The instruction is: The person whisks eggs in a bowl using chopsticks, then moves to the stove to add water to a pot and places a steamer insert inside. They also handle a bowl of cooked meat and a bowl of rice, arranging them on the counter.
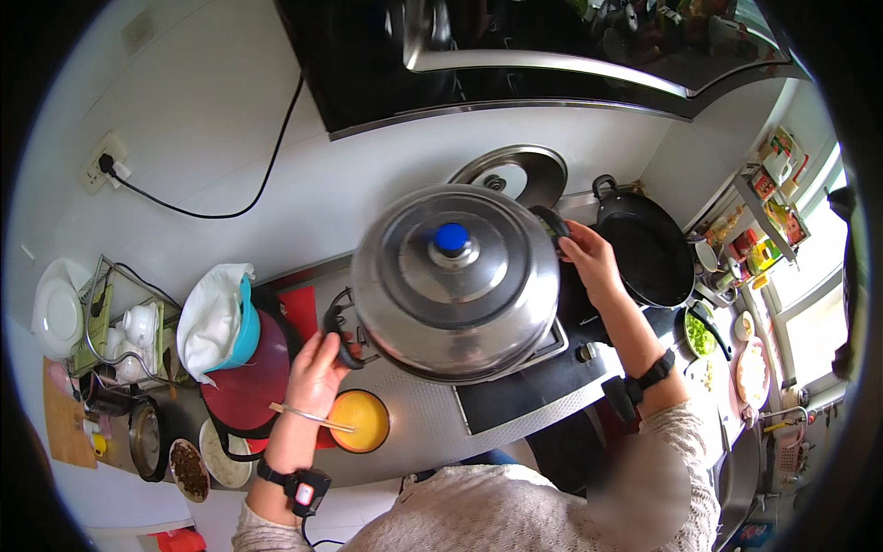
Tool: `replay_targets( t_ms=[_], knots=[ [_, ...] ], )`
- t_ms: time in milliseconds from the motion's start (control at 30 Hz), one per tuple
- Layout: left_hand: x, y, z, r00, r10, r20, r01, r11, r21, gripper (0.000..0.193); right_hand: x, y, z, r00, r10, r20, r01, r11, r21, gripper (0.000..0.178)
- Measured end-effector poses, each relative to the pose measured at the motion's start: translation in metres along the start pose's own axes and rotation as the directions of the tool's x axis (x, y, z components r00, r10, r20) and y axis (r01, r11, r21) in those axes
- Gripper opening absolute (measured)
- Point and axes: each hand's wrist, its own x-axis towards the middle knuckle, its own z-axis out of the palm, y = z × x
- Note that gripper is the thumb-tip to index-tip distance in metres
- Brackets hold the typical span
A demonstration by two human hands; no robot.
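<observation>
Your left hand (pixel 317 368) is at the black left handle (pixel 348 354) of a large steel pot (pixel 455 354), its fingers curled around the grip; your right hand (pixel 589 259) has its fingers bent around the right handle (pixel 549 221); the pot is in front of you, between your hands, over the left part of the black stove (pixel 506 403); from above you cannot tell whether its base rests on anything; a lid with a blue knob (pixel 451 238) covers it. Just beside your left wrist, on the metal worktop (pixel 423 437), stands a bowl of yellow liquid (pixel 363 421) with chopsticks (pixel 336 425) across it; farther left, a white cloth (pixel 210 322) lies in a blue bowl (pixel 246 336); near your right forearm sits a black pan (pixel 648 253); behind the pot, a round lid with a glass centre (pixel 543 175) leans on the wall (pixel 607 143).
</observation>
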Motion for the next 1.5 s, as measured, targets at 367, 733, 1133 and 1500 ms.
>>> replay_targets(
  t_ms=[367, 733, 1133, 1500],
  knots=[
    [0.06, -0.074, 0.088, 0.984, -0.118, 0.134, 0.106, 0.99, 0.093, 0.027, -0.002, 0.053, -0.122, 0.974, 0.08, -0.214, -0.092, 0.995, -0.044, 0.041],
    [0.067, -0.09, 0.103, 0.994, -0.079, 0.071, 0.069, 0.989, 0.132, 0.032, 0.006, 0.078, -0.14, 0.988, 0.057, -0.145, -0.069, 0.995, -0.075, 0.044],
    [-0.002, -0.071, 0.056, 1.0, -0.002, 0.03, -0.003, 0.982, 0.19, 0.045, -0.017, -0.075, -0.009, 0.731, -0.415, 0.542, 0.676, 0.331, -0.658, 0.044],
    [-0.079, -0.018, -0.018, 1.0, 0.022, -0.006, -0.02, 0.967, 0.252, 0.041, -0.029, -0.164, 0.024, 0.702, -0.633, 0.327, 0.65, 0.382, -0.657, 0.027]
  ],
)
